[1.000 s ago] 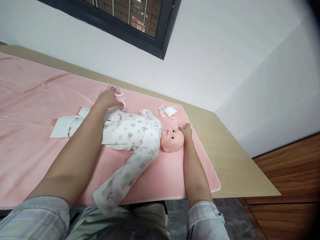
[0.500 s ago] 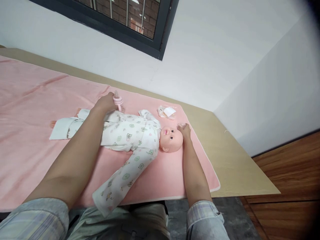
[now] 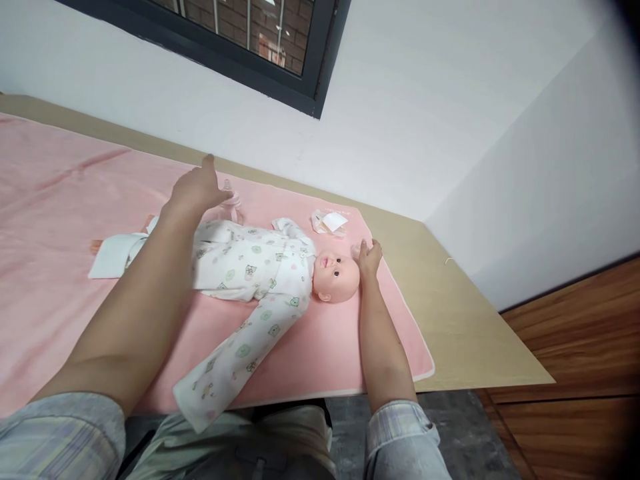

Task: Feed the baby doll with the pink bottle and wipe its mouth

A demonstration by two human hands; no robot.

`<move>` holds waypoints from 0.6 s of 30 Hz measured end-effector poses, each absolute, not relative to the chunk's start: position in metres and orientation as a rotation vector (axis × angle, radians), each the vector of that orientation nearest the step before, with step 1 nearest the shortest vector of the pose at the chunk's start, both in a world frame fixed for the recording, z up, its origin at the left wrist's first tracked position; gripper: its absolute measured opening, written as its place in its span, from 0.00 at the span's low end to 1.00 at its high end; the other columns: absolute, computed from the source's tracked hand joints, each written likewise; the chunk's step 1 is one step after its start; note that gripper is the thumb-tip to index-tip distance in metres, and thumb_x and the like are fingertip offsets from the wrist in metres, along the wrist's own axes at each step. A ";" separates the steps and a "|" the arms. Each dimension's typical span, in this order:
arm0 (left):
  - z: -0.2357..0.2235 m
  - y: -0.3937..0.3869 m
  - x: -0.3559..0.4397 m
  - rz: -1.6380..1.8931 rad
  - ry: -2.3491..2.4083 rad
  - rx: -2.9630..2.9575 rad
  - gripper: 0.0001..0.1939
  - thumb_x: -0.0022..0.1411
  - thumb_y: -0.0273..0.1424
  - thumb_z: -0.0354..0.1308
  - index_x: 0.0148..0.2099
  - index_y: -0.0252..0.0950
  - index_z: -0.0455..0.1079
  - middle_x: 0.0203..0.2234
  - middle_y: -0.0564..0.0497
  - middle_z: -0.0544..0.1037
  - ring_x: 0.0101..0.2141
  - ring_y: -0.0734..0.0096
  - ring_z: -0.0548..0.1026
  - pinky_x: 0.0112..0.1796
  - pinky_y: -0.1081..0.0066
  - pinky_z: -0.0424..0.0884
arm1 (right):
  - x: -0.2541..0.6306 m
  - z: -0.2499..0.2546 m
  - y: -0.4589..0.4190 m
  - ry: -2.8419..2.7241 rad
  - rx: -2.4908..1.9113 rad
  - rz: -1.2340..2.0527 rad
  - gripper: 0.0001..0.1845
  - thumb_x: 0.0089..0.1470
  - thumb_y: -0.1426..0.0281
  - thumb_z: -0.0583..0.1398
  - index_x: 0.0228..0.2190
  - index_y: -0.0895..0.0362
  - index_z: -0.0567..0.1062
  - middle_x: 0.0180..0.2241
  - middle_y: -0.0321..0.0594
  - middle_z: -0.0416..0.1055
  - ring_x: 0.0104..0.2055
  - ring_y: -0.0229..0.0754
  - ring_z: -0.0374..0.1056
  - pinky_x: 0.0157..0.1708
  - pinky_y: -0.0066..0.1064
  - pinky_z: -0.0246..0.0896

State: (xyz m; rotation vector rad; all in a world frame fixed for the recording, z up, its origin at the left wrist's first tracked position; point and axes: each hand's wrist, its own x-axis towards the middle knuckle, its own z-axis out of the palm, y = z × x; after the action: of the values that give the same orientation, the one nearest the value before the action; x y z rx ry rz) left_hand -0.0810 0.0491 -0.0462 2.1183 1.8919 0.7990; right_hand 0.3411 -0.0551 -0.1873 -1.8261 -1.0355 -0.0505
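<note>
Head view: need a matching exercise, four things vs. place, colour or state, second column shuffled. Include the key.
1. doll
2. blanket
3. bottle
4. window frame

A. dark grey
B. right by the left hand
C. pink, spread out
D. lying down, dressed

Pairs: 1-D, 2-C, 3-B, 4-A

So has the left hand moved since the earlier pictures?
Yes. Judged against the window frame, the left hand has shifted left in the view and up toward the table's back edge, opening as well.
</note>
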 end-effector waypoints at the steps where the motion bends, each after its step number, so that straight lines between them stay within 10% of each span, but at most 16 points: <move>1: -0.037 0.038 -0.072 0.879 1.891 2.167 0.48 0.64 0.32 0.67 0.76 0.26 0.44 0.59 0.30 0.72 0.58 0.36 0.71 0.55 0.46 0.70 | 0.340 -0.186 -0.055 -1.043 -1.784 -0.112 0.31 0.64 0.56 0.50 0.57 0.66 0.67 0.60 0.63 0.67 0.66 0.56 0.60 0.67 0.49 0.51; 8: -0.009 -0.015 0.026 0.816 0.911 2.691 0.25 0.68 0.34 0.58 0.64 0.33 0.69 0.50 0.43 0.79 0.45 0.57 0.78 0.46 0.65 0.71 | 0.323 -0.178 -0.054 -1.234 -1.535 -0.315 0.24 0.66 0.58 0.44 0.45 0.57 0.73 0.48 0.54 0.74 0.52 0.49 0.67 0.56 0.44 0.64; 18: -0.042 -0.001 0.139 -0.239 0.509 2.484 0.19 0.64 0.42 0.56 0.50 0.38 0.80 0.45 0.45 0.82 0.44 0.55 0.77 0.48 0.65 0.70 | 0.300 -0.184 -0.049 -1.418 -1.514 0.060 0.19 0.66 0.60 0.48 0.49 0.54 0.73 0.46 0.46 0.73 0.51 0.47 0.66 0.50 0.38 0.65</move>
State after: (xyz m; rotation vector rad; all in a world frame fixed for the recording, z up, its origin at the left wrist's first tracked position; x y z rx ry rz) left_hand 0.1389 -0.0010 -0.0423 2.4842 0.5088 -0.2386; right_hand 0.2997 -0.0488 -0.1838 -1.5142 -1.4176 0.0600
